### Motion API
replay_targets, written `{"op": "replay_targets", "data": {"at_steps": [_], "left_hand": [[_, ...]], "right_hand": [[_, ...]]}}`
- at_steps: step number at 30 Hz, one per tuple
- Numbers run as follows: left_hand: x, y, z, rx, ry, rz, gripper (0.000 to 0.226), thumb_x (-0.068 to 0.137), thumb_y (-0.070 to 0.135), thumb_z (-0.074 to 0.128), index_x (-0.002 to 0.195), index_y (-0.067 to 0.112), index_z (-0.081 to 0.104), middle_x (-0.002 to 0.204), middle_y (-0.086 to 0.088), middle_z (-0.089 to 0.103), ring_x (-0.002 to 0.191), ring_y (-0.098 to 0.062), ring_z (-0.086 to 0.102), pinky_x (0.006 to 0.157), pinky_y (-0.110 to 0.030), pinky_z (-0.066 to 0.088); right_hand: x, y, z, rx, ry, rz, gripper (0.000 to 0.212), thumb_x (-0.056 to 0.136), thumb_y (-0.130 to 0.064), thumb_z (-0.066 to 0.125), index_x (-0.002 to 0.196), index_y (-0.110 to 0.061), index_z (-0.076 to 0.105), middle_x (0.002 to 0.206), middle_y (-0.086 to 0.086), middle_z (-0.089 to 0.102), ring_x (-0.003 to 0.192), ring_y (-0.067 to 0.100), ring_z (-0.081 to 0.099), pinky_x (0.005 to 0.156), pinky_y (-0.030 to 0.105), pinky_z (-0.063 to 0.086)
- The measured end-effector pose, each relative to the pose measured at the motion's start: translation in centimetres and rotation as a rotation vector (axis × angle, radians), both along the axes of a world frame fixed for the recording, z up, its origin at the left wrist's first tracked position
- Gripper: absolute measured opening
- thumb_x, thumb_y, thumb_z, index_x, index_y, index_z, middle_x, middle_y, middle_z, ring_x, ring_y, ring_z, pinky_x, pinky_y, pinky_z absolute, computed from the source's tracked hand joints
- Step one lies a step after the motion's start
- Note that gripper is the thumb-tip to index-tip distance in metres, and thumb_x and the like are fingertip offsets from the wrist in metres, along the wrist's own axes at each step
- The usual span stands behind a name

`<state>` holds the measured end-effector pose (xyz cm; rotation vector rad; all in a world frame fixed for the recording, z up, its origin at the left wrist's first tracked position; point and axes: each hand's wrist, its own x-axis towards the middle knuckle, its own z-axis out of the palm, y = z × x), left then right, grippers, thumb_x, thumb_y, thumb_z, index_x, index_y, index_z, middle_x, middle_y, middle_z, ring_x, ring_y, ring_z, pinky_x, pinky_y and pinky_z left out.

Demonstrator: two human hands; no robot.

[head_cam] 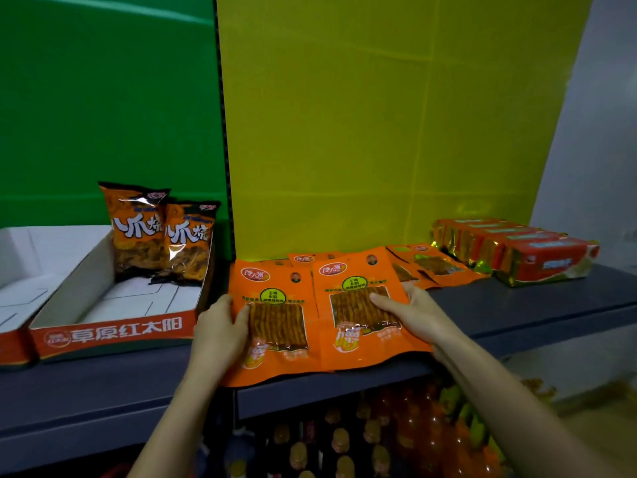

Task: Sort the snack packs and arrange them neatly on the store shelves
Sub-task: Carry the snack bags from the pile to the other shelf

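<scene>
Orange flat plastic left pack (275,339): pinched at 9 o'clock edge by left hand (217,332).
Orange flat plastic right pack (351,317): gripped at 3 o'clock edge by right hand (413,315).

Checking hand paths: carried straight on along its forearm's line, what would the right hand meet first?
Probably the flat orange snack packs lying behind the orange pack that the right hand holds, then the yellow back panel; depth is unclear.
</scene>
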<state>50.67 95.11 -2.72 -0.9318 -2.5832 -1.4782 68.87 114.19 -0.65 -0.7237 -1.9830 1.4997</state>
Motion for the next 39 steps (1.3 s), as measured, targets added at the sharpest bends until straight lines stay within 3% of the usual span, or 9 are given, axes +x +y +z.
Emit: {"op": "replay_targets", "data": {"at_steps": [3,8,12,17,21,24,26,34,39], "left_hand": [[0.1,0.4,-0.3,-0.095,0.112,0.100,0.021,0.094,0.028,0.049,0.103,0.009,0.055,0.091,-0.004,0.062,0.087,-0.025,0.061,0.076,-0.039,0.050],[1.0,0.8,-0.1,-0.256,0.222,0.208,0.033,0.095,0.032,0.048,0.119,0.010,0.048,0.109,-0.009,0.063,0.100,-0.028,0.061,0.073,-0.032,0.042],[1.5,1.0,-0.2,-0.279,0.290,0.231,0.040,0.093,0.029,0.052,0.127,0.009,0.045,0.124,-0.009,0.055,0.113,-0.025,0.054,0.084,-0.033,0.044],[1.9,1.2,0.6,-0.346,0.423,0.259,0.045,0.093,0.029,0.051,0.132,0.008,0.044,0.133,-0.010,0.047,0.124,-0.024,0.041,0.101,-0.033,0.035],[3.2,0.5,1.8,-0.376,0.595,0.269,0.036,0.092,0.025,0.053,0.124,0.008,0.054,0.122,-0.009,0.058,0.114,-0.026,0.051,0.090,-0.036,0.042],[4.3,-0.9,2.6,-0.432,0.754,0.347,0.020,0.081,0.022,0.054,0.088,0.008,0.067,0.082,-0.010,0.068,0.075,-0.032,0.063,0.058,-0.031,0.040],[5.0,-2.7,2.9,-0.519,0.802,0.409,0.023,0.077,0.027,0.050,0.071,0.011,0.064,0.065,-0.007,0.064,0.059,-0.031,0.061,0.047,-0.026,0.033],[6.9,-14.9,1.0,-0.674,0.682,0.646,0.029,0.075,0.034,0.042,0.072,0.015,0.063,0.067,0.000,0.068,0.059,-0.027,0.066,0.044,-0.027,0.045],[7.5,-24.9,-0.2,-0.755,0.594,0.789,0.017,0.074,0.031,0.057,0.074,0.015,0.063,0.069,0.001,0.068,0.062,-0.025,0.067,0.043,-0.024,0.034]], "right_hand": [[-1.1,1.1,-0.8,0.096,-0.092,0.007,0.004,0.087,-0.025,0.065,0.089,-0.023,0.066,0.086,-0.005,0.070,0.081,0.009,0.068,0.055,0.011,0.050],[-2.4,2.7,-1.4,0.426,-0.422,-0.098,0.037,0.083,-0.047,0.062,0.101,-0.015,0.063,0.103,0.000,0.067,0.104,0.023,0.061,0.087,0.035,0.048],[-2.1,2.6,-0.9,0.638,-0.587,-0.130,0.053,0.087,-0.054,0.053,0.119,-0.012,0.051,0.120,0.007,0.059,0.115,0.031,0.054,0.088,0.037,0.044],[-1.0,2.5,-0.2,0.951,-0.710,-0.178,0.056,0.093,-0.055,0.039,0.126,-0.011,0.044,0.122,0.007,0.060,0.112,0.029,0.058,0.082,0.036,0.047],[-0.2,2.4,1.0,1.110,-0.436,-0.147,0.039,0.095,-0.044,0.041,0.123,-0.017,0.047,0.122,0.001,0.059,0.110,0.021,0.058,0.081,0.034,0.047],[-0.8,0.9,2.1,1.069,-0.219,0.085,0.032,0.095,-0.037,0.045,0.123,-0.023,0.051,0.119,-0.005,0.061,0.111,0.017,0.057,0.088,0.035,0.048],[-1.5,-1.2,2.5,1.118,-0.123,0.193,0.031,0.094,-0.037,0.046,0.122,-0.026,0.052,0.121,-0.007,0.060,0.116,0.016,0.054,0.090,0.035,0.046],[-6.4,-13.5,1.5,1.234,0.081,0.559,0.034,0.094,-0.040,0.045,0.126,-0.028,0.048,0.125,-0.008,0.056,0.119,0.016,0.050,0.088,0.032,0.043],[-9.6,-22.4,1.3,1.213,0.152,0.767,0.036,0.094,-0.040,0.046,0.127,-0.028,0.048,0.126,-0.008,0.055,0.119,0.015,0.050,0.089,0.031,0.043]]}}
